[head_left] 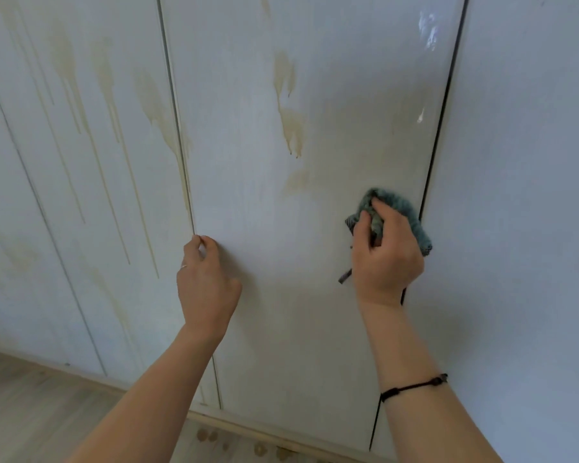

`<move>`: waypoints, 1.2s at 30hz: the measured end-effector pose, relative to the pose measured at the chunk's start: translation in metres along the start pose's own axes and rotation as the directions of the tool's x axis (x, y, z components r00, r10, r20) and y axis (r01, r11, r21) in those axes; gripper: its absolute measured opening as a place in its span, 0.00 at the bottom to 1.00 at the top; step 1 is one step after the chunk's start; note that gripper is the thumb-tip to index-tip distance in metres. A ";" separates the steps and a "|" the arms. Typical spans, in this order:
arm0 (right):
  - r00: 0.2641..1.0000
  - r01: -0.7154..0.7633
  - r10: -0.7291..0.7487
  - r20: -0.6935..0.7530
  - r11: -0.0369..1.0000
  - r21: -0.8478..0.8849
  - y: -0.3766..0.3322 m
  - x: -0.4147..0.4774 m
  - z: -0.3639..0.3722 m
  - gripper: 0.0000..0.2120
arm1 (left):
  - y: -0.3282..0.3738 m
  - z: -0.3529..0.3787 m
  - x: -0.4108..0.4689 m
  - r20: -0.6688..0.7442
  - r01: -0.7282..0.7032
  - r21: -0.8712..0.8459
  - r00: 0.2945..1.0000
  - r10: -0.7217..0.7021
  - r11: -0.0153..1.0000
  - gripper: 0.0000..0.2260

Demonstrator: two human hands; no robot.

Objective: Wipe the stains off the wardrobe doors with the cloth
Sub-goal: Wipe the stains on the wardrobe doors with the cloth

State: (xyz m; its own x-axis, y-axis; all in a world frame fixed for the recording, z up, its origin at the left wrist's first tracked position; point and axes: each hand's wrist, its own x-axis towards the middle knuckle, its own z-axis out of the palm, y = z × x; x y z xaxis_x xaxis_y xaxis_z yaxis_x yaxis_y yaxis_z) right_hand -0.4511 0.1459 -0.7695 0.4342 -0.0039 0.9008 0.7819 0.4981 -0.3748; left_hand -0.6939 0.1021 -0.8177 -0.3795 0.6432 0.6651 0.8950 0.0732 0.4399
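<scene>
The white wardrobe doors (248,202) fill the head view. Brown drip stains (290,121) run down the middle door, and longer streaks (107,95) mark the door to its left. My right hand (386,255) grips a crumpled teal cloth (401,208) and presses it against the middle door near its right edge. My left hand (208,285) rests on the middle door at its left edge, fingertips curled at the gap between the doors.
A dark gap (438,128) separates the middle door from the unstained door at the right (522,195). A wooden floor (30,402) lies at the lower left. Brown drops (211,436) dot the floor below the doors.
</scene>
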 end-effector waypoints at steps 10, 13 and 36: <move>0.946 0.115 -0.143 0.289 0.987 0.112 -0.042 -0.080 0.024 0.05 | -0.014 0.010 0.011 -0.214 -0.104 -0.109 0.974 0.079 0.989 0.23; 0.931 -0.004 -0.057 0.362 0.986 0.165 -0.066 -0.100 0.037 0.12 | -0.029 0.005 0.023 -0.251 -0.169 -0.132 0.959 0.132 0.977 0.19; 0.733 0.515 -0.551 0.399 0.833 0.204 -0.215 0.024 0.161 0.04 | -0.067 -0.113 0.157 -0.215 -0.297 -0.169 0.942 0.259 0.940 0.23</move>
State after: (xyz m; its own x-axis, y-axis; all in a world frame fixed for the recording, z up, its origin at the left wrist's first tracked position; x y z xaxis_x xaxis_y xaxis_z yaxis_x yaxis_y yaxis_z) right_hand -0.6808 0.1786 -0.6317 -0.2911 0.0691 0.9542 0.7837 0.5893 0.1964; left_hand -0.8394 0.1119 -0.6749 -0.1760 0.4610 0.8698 0.9141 -0.2514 0.3181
